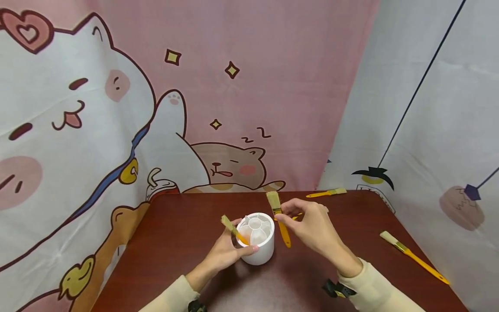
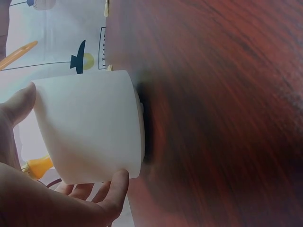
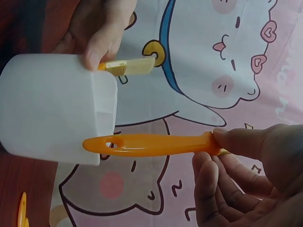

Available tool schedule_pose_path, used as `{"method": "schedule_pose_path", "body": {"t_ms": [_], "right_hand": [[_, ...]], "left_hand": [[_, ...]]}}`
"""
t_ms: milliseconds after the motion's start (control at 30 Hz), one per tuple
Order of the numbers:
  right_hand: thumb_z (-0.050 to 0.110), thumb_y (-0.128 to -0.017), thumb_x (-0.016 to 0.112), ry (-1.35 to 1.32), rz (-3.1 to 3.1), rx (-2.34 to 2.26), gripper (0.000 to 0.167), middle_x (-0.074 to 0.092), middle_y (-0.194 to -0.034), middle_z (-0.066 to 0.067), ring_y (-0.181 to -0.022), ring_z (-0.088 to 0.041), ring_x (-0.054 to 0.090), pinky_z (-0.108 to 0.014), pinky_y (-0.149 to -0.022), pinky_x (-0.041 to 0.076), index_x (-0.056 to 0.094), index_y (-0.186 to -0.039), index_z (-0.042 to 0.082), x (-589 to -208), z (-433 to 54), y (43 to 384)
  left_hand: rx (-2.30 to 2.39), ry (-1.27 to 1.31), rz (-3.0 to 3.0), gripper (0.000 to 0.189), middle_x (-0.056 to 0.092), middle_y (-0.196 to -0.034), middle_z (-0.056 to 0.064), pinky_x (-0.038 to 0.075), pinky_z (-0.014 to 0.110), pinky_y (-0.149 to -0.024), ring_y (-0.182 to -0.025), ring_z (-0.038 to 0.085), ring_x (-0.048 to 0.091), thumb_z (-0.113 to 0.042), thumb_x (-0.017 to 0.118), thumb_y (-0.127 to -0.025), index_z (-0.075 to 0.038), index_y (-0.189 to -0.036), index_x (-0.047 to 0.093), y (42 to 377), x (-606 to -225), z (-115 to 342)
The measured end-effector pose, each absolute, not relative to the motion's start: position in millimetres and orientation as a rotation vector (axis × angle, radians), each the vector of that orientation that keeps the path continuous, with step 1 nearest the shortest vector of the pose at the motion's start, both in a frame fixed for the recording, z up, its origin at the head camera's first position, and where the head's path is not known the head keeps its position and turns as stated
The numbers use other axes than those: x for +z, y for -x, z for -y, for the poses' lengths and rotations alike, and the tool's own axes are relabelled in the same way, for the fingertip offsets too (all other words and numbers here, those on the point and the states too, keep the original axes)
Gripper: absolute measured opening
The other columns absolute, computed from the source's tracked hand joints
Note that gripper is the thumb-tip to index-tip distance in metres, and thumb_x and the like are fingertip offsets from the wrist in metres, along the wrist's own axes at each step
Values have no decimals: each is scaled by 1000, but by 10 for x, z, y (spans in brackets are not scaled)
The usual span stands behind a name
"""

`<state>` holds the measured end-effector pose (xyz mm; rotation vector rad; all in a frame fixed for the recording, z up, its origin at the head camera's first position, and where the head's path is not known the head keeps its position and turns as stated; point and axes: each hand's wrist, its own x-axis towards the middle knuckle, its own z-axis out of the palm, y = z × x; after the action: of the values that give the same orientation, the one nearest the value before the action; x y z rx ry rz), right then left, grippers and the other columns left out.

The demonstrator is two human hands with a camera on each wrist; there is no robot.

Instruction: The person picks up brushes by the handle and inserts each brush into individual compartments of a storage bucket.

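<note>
The right hand (image 1: 309,221) pinched the held brush (image 1: 286,236) near its ferrule, bristles toward 11 o'clock, handle toward 5 o'clock, just beside the cup (image 1: 262,255) at its 2 o'clock. The left hand (image 1: 226,253) gripped the upright cup from 8 o'clock, thumb at the rim. In the cup, the second brush (image 1: 230,224) leaned toward 10 o'clock, bristles up. The right hand partly obstructed a third brush (image 1: 295,218). From the cup, the far brush (image 1: 326,193) lay at 2 o'clock, the side brush (image 1: 415,257) at 3 o'clock.
</note>
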<state>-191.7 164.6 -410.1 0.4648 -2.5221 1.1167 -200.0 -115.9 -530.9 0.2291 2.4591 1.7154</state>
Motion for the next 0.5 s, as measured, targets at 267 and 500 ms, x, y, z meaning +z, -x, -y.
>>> {"method": "schedule_pose_path", "body": {"t_ms": [267, 500], "right_hand": [[22, -94, 100, -533, 2459, 1170, 18, 87, -99, 10, -88, -7, 77, -28, -79, 63, 88, -106, 20, -4100, -1541, 1915], [22, -95, 100, -579, 2421, 1216, 18, 87, -100, 9, -85, -6, 77, -25, -74, 64, 87, -107, 21, -4109, -1478, 1922]], "left_hand": [[1713, -227, -2455, 107, 68, -159, 18, 55, 61, -121, -143, 35, 68, -34, 104, -87, -15, -173, 44, 1997, -5312, 1161], [1712, -233, -2453, 107, 69, -158, 18, 59, 56, -117, -141, 34, 70, -34, 104, -88, -13, -174, 43, 2010, -5303, 1155]]}}
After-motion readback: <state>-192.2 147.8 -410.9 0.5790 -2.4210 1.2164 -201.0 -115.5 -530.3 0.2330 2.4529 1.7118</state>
